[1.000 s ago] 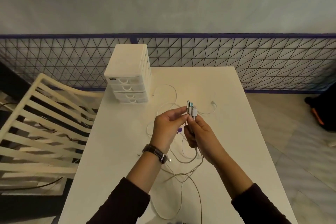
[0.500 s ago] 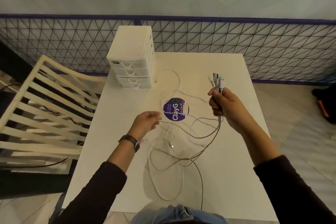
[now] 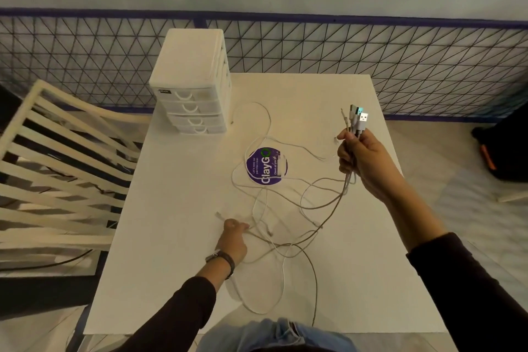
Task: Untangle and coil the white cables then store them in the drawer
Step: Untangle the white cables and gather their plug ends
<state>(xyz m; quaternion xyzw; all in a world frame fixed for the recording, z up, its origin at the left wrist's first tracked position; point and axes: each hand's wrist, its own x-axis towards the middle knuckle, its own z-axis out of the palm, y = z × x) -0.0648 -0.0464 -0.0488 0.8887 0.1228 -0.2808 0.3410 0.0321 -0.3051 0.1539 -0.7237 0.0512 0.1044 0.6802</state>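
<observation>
**Right hand (image 3: 363,154) grips the plugs (image 3: 357,116), left hand (image 3: 233,240) pinches a strand**

The right hand's fist is raised at two o'clock over the table (image 3: 171,280), with the plugs upright. The drawer unit (image 3: 191,86) stands closed at eleven o'clock. The white cables (image 3: 347,184) run from that fist toward seven o'clock and lie tangled mid-table. There the nearer left hand holds one strand down.
</observation>
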